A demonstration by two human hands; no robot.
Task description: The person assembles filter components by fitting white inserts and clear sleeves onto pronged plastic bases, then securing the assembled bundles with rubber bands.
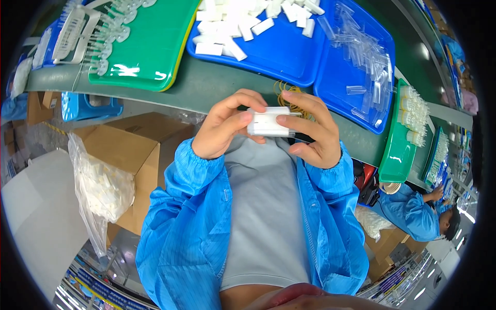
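Note:
A small white plastic block (267, 122), made of stacked flat pieces, is held between both hands at the table's near edge. My left hand (223, 129) grips its left end with thumb and fingers. My right hand (311, 132) pinches its right end, thumb on the front face. Yellow rubber bands (290, 96) lie on the green table just behind the hands. A blue tray (289, 57) beyond them carries several loose white pieces (232, 31). A second blue tray (336, 77) to its right holds clear plastic caps (364, 57).
A green tray (155, 46) at the left holds clear parts. Another green tray (398, 150) at the right carries white pieces. Below the table stands a cardboard box (129, 150) with a plastic bag (101, 191) of white parts. Another person in blue (418, 212) works at the right.

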